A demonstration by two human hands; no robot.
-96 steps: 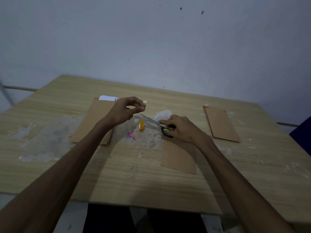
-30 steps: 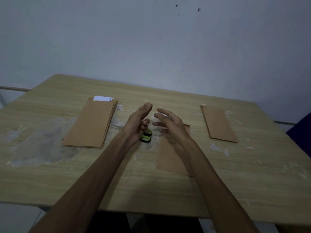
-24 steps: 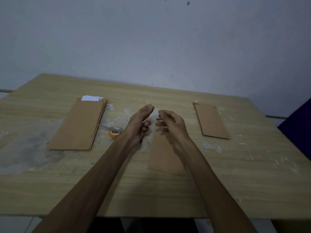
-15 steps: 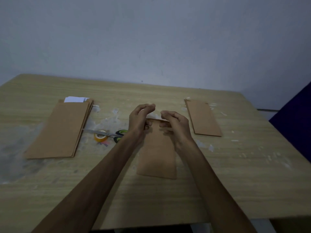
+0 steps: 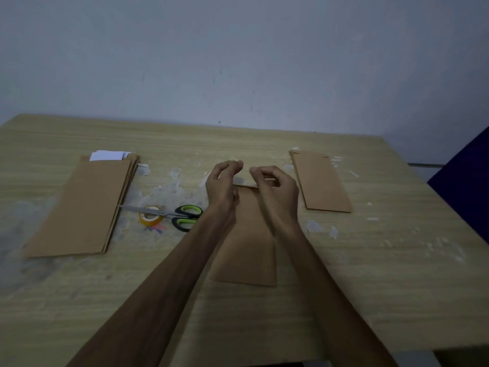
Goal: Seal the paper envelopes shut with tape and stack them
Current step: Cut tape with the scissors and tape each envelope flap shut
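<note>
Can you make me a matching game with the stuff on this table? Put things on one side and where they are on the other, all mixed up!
Things:
1. scissors
2. tape roll
3. white paper
4. middle envelope

Places:
A. poking out at the far end of the big left stack
B. flat on the table under both arms, its far end between the left hand and right hand
C. under a scissor blade
D. lying with green-and-black handles toward the left arm

Pairs: 1-D, 2-C, 3-A, 4-B
</note>
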